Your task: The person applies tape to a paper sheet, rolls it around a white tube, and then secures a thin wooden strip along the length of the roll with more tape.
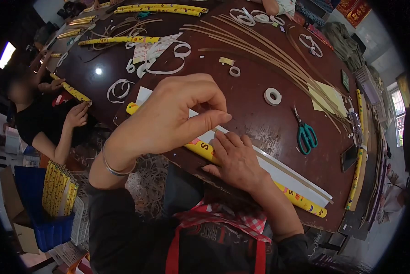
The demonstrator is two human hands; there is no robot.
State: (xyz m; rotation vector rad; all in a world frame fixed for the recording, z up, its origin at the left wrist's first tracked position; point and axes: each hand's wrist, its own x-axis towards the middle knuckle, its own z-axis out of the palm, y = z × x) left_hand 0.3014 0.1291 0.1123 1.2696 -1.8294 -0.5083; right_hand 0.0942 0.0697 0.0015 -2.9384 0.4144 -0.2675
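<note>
My left hand (182, 112) is raised above the near table edge, thumb and forefinger pinched together. Whatever sits between its fingertips is too small to make out. Below it, my right hand (239, 160) lies flat, fingers stretched over the white sheet and thumb by the yellow printed roll (301, 201). This long roll runs along the near edge, partly hidden by both arms. Behind the roll the white sheet (271, 171) shows, with a narrow brown strip (296, 174) along its far margin.
Teal-handled scissors (307, 137), a white tape roll (272, 96) and a smaller one (234, 71) lie on the dark table (241, 118). Long brown strips (278, 64) cross its far side. A phone (349, 158) lies right. At left, another person (36, 114) holds a yellow roll (72, 90).
</note>
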